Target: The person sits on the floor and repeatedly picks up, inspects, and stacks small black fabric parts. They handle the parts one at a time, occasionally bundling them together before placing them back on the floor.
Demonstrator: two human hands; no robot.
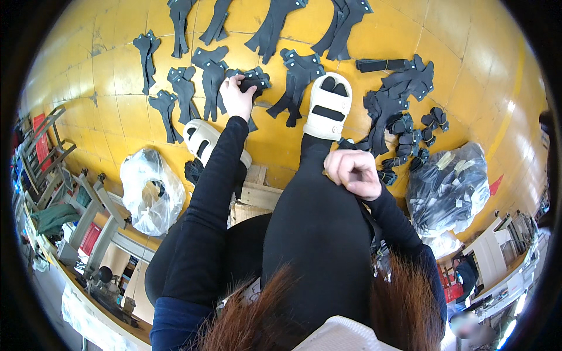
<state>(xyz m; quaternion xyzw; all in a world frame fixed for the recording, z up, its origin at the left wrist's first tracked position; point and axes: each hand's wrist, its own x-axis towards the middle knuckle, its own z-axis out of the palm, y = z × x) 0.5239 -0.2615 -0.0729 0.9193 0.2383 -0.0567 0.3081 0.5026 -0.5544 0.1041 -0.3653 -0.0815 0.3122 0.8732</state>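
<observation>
My left hand [237, 99] reaches down to the floor, its thumb and fingers closed around the edge of a small stack of black cut fabric pieces [256, 79]. The lower end of that stack shows below my wrist. My right hand [355, 173] rests on my right knee with its fingers curled in; what they hold, if anything, is hidden. Similar flat black pieces [297, 82] with small white labels lie in rows around my left hand. To the right, more black pieces [383, 111] overlap in a heap.
Small rolled black bundles [404, 140] lie beside a clear bag full of black pieces [451, 187]. Another clear plastic bag [151, 190] sits at left. My cream sandals [329, 105] stand among the pieces on the yellow floor [468, 58]. Metal-framed work tables [99, 234] border the left side.
</observation>
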